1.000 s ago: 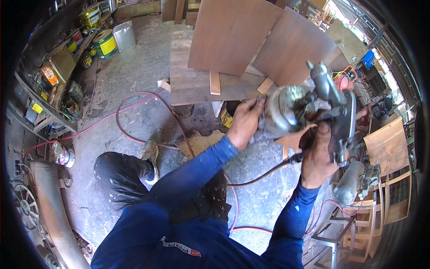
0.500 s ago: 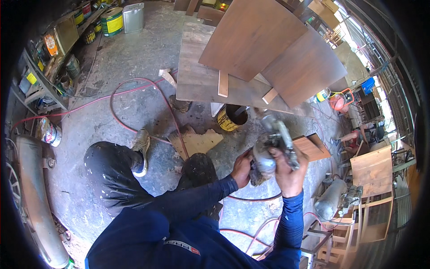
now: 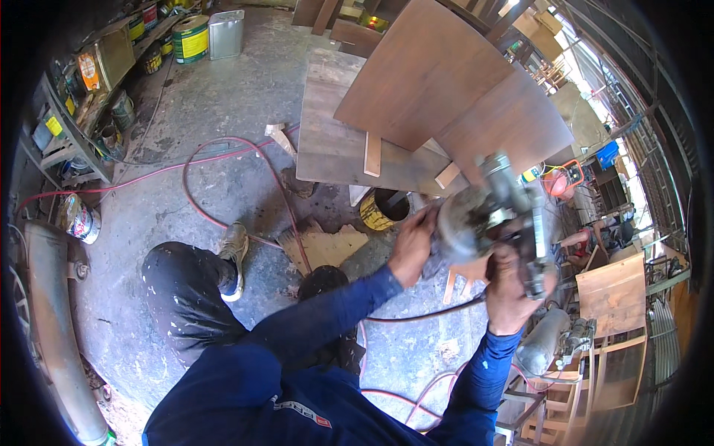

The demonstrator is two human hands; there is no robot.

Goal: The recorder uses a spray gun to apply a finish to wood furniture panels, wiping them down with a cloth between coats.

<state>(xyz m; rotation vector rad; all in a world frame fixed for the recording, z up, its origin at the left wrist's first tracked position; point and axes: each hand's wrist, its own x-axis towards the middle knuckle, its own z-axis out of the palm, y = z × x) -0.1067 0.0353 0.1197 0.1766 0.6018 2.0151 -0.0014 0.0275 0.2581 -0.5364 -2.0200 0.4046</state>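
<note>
Grey-brown flat wooden board (image 3: 321, 111) low ahead, with two large reddish-brown rectangular wooden panels (image 3: 416, 82) slanted across it. Long rust-streaked metal cylinder (image 3: 59, 327) well apart at the left edge; shorter grey metal tank (image 3: 541, 343) at the right, beyond the right forearm. Grey metal spray gun (image 3: 500, 193) with a round cup (image 3: 457, 227), up over the blue-grey concrete floor (image 3: 126, 290) between body and panels, hiding part of the right panel's lower edge. Long axis from upper left to lower right, upper end toward the panels, cup jutting leftward; cannot tell the exact nozzle direction through the blur. Dark hose (image 3: 424, 318) meeting it beside the handle. Yellow round stained can (image 3: 374, 215) near the board's front edge, left of the cup. Right hand (image 3: 513, 293) wrapped around the handle; left hand (image 3: 411, 245) curled against the cup's outer side.
</note>
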